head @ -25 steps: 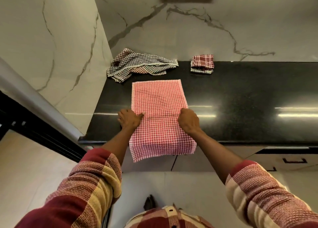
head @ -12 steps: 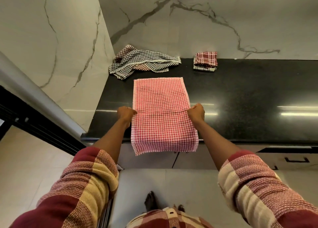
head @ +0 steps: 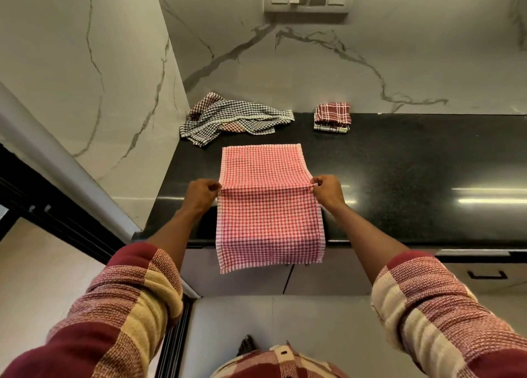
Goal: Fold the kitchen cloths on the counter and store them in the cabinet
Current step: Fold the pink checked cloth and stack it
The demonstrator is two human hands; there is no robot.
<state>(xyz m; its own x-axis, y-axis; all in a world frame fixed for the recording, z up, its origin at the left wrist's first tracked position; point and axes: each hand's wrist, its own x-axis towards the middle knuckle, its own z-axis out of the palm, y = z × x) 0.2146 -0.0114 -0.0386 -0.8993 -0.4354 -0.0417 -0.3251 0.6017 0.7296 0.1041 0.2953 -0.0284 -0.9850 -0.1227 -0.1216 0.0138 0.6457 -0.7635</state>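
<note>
Pinching the red checked cloth [head: 268, 203] at its two side edges, about midway along its length: left hand [head: 201, 195] on the left edge, right hand [head: 328, 191] on the right, each grip narrow, fingertips and thumb nipping the hem. Spread flat over the dark surface [head: 413, 178], far half lying on it, near end draped over the front edge and hanging down in front of the cabinet doors [head: 256, 280]. Looks like the start of a cross fold, halving the length. Next move probably calls for lifting both pinches evenly and carrying the fold line so the edges meet square, without dragging the far half askew. Farther back, against the marble wall [head: 342, 72], a crumpled heap of unfolded cloths [head: 233, 118] still to do, and just right of it, apart, a small folded stack [head: 332, 117]. Storing not yet begun.
</note>
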